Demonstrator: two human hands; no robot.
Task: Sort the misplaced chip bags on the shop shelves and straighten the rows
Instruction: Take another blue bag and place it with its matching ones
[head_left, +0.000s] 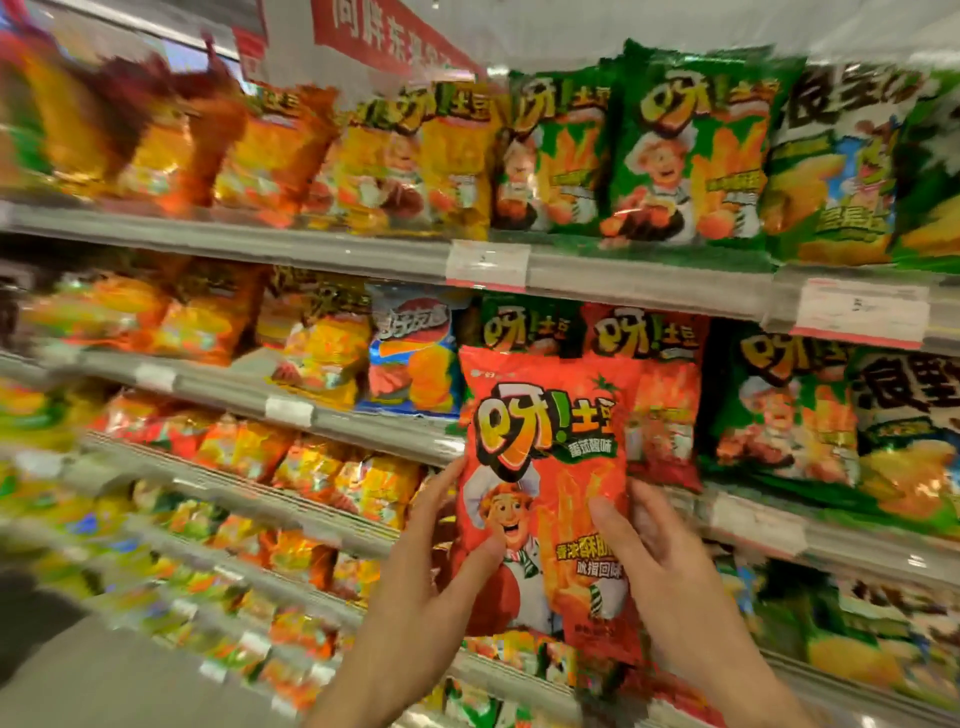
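Observation:
I hold a red chip bag (550, 467) with a cartoon chef on it upright in front of the second shelf. My left hand (431, 561) grips its lower left edge, thumb on the front. My right hand (649, 561) grips its right side, thumb across the front. Behind it on the shelf stand a green bag (524, 325) and a red bag (660, 374) of the same brand. A blue bag (413, 358) stands to their left among yellow-orange ones.
Top shelf carries yellow bags (415, 161), green bags (685, 150) and green-white bags (841, 166). More green bags (784, 410) stand right of the held bag. Shelf rails with price tags (488, 265) run across. Lower shelves hold several orange and yellow bags (291, 457).

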